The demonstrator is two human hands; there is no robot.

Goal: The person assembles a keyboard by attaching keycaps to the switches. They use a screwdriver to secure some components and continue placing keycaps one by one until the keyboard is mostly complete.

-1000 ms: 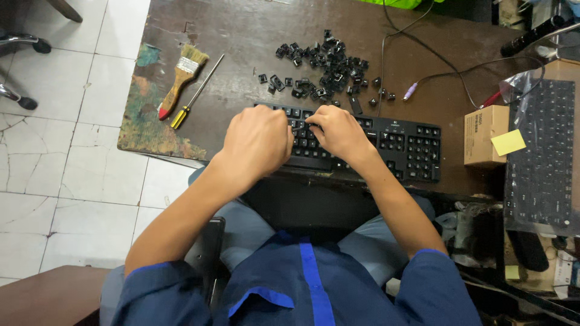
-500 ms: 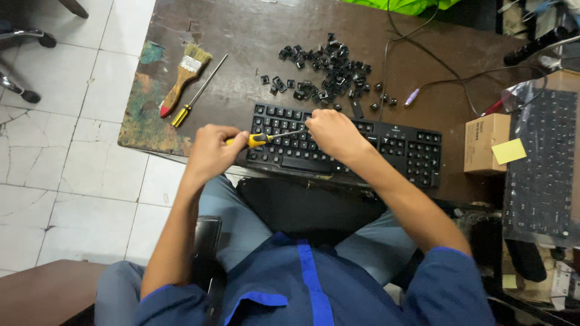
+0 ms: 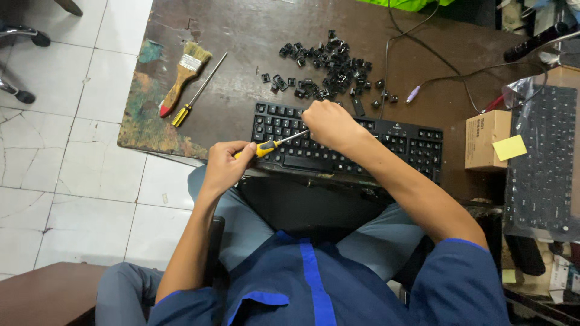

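While the shaft bridges both hands: the yellow-handled screwdriver (image 3: 270,147) lies nearly level across the lower middle of the frame, its handle at the left and its metal tip up and to the right, over the black keyboard (image 3: 347,145).
Long axis: left to right with a slight rise toward the tip, roughly along the keyboard's own length.
Left hand (image 3: 226,166): clenched round the screwdriver's handle, just off the keyboard's lower left corner, thumb on top of the grip.
Right hand (image 3: 329,124): closed over the upper key rows at the tip end of the shaft; whether its fingers pinch a keycap or steady the tip I cannot tell.
Nearer hand: the right hand sits on the keys themselves; the left hand stays outside the keyboard's edge and only reaches it through the tool.
Keyboard position: at the worktop's (image 3: 241,30) near edge, centre of frame, partly over the person's lap.
Loose keycaps (image 3: 329,66): a black heap above the keyboard, upper middle of the frame, well apart from both hands.
Idle tools: a paintbrush (image 3: 181,78) and a second, thin screwdriver (image 3: 196,93) lie at the upper left, untouched.
Against one second ago: both hands then lay pressed on the keys with no tool showing; half a second ago the left hand had already drawn back with the screwdriver, and now it sits a little farther out and lower.
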